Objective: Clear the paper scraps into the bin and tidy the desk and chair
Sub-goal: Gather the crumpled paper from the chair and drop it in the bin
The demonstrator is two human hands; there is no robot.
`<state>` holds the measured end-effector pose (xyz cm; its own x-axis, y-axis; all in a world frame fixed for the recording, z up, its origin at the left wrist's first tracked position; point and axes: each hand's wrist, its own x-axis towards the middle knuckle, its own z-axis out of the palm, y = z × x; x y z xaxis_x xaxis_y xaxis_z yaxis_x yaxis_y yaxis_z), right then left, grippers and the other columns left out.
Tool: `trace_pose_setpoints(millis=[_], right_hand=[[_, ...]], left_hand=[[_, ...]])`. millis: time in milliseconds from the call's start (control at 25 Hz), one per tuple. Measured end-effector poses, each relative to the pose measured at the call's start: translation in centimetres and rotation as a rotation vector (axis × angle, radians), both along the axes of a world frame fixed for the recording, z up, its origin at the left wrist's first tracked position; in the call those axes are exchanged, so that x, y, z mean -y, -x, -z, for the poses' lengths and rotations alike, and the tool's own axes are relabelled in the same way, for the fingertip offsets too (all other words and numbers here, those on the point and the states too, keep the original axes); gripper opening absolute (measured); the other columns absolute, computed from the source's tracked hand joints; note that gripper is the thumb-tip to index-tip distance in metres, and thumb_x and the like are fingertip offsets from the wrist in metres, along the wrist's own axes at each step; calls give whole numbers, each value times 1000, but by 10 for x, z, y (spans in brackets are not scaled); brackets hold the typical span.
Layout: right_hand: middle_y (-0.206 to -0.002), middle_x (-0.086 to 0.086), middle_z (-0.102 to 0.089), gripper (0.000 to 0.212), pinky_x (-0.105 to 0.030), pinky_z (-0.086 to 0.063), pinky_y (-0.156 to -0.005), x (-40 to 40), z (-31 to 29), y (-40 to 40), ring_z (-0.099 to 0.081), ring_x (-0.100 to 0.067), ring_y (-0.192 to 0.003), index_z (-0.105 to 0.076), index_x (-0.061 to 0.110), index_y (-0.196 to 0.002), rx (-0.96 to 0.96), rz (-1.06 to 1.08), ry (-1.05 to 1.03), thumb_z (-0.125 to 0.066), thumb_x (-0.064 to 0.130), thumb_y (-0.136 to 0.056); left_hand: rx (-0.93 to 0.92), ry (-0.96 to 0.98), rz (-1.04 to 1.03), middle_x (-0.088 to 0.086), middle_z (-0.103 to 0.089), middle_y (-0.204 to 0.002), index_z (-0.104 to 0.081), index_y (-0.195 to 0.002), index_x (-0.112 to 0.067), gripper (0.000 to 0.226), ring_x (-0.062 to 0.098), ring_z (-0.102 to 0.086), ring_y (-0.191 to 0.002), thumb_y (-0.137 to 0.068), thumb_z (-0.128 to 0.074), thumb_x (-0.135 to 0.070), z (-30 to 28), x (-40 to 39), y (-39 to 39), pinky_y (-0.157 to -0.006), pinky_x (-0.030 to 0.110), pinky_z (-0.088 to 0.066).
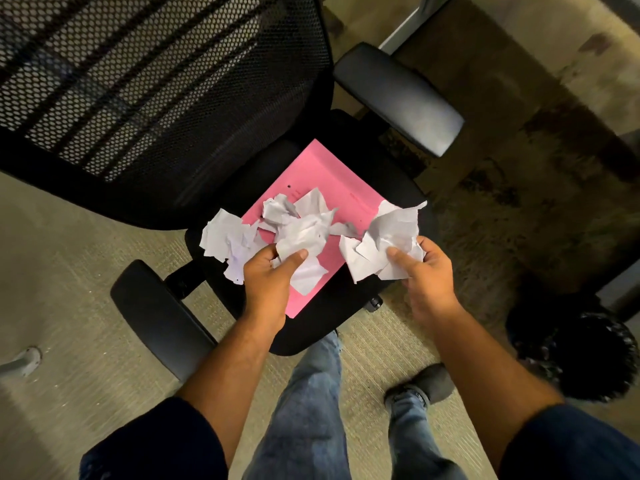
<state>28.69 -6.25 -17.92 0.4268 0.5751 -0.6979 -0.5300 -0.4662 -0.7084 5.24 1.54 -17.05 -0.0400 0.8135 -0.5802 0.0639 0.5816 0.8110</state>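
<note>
A black mesh office chair (166,98) stands in front of me, with a pink folder (322,174) lying on its seat. Crumpled white paper scraps (298,223) lie piled on the folder and the seat's left side. My left hand (268,275) grips a bunch of these scraps over the folder's near edge. My right hand (422,265) holds another crumpled bunch of paper (388,233) above the seat's right edge. A black mesh bin (571,355) stands on the floor at the right.
The chair's two black armrests (398,95) flank the seat. A wooden desk top (540,98) fills the upper right. My jeans and a dark shoe (422,382) are on the carpet below. A metal leg foot (24,358) shows at the left.
</note>
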Motion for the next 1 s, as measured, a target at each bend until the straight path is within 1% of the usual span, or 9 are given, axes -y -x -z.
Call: trace_pose_setpoints(millis=[120, 200, 360, 480, 640, 680, 760, 840, 1000], right_hand=[[-97, -2, -82, 27, -29, -62, -61, 20, -12, -12, -80, -17, -80, -71, 9, -115, -26, 44, -26, -78, 2, -90], [-97, 0, -82, 30, -30, -63, -61, 35, -19, -23, -81, -18, -82, -69, 9, -118, -60, 91, -45, -77, 1, -90], [-103, 0, -82, 32, -30, -63, -63, 72, -30, -47, -80, -19, -87, -69, 9, -121, -37, 127, -61, -77, 1, -91], [-105, 3, -80, 32, -30, -63, -68, 117, -39, -76, -79, -19, -93, -70, 13, -121, 25, 187, -47, -80, 6, -91], [-97, 10, -79, 22, -33, -66, -70, 194, -42, -119, -79, -18, -92, -74, 25, -107, 188, 265, 68, -82, 14, -90], [-96, 10, -79, 20, -32, -66, -70, 211, -40, -127, -78, -18, -91, -74, 25, -104, 222, 291, 103, -82, 13, -90], [-95, 5, -78, 15, -28, -64, -67, 258, -36, -155, -78, -19, -87, -73, 21, -101, 295, 373, 175, -80, 11, -91], [-98, -2, -77, 12, -28, -63, -64, 295, -27, -179, -76, -17, -82, -72, 16, -101, 356, 424, 236, -77, 10, -92], [-98, -3, -76, 10, -26, -61, -61, 366, -1, -237, -76, -14, -83, -71, 15, -101, 446, 509, 343, -75, 10, -94]], left_hand=[[19, 41, -45, 5, -82, -107, -82, -102, -20, 22, 25, -78, -106, -82, -87, -12, -9, 12, -11, -92, 41, -62], [31, 68, -58, 8, -82, -108, -81, -102, -17, 23, 29, -77, -106, -82, -86, -8, -17, 21, -21, -93, 46, -62], [175, 103, -9, 13, -81, -110, -82, -101, -17, 26, 31, -78, -104, -83, -83, 1, -31, 44, -50, -86, 41, -64], [198, 128, 133, 14, -81, -107, -83, -98, -18, 27, 30, -79, -97, -77, -86, -2, -34, 71, -90, -76, 37, -64], [76, 155, 307, 12, -81, -107, -78, -108, -11, 41, 32, -79, -98, -69, -91, -11, -27, 109, -161, -82, 44, -63], [32, 144, 348, 8, -82, -104, -78, -105, -15, 37, 30, -80, -96, -71, -92, -11, -24, 116, -177, -78, 42, -64], [-16, 135, 465, 0, -83, -95, -77, -96, -20, 28, 23, -80, -89, -75, -92, -10, -14, 146, -224, -65, 32, -63], [-43, 127, 567, -1, -82, -89, -76, -89, -20, 22, 21, -80, -82, -77, -90, -8, -8, 173, -266, -57, 26, -59], [-68, 103, 719, 8, -81, -91, -76, -89, -13, 20, 20, -76, -78, -78, -87, -1, 2, 236, -344, -60, 29, -61]])
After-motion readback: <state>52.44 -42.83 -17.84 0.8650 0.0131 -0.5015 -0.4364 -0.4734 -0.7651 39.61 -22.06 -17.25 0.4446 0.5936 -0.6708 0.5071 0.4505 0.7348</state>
